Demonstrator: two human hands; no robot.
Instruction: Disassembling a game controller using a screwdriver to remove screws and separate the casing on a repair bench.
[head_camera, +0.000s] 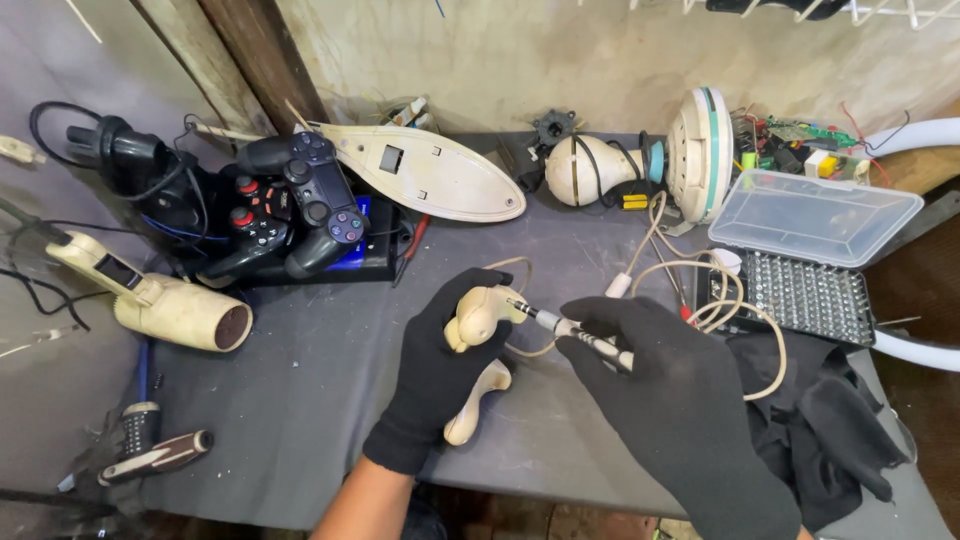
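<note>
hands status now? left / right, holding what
Left hand: closed on the cream corded device, steadying it on the grey table.
Right hand: closed on a small screwdriver, tip at the device.

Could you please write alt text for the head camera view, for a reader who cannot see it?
A black-gloved left hand grips a cream plastic corded device on a grey workbench, while the black-gloved right hand holds a slim metal precision screwdriver with its tip at the device. A dark blue game controller and an open clear plastic bit case lie behind.
</note>
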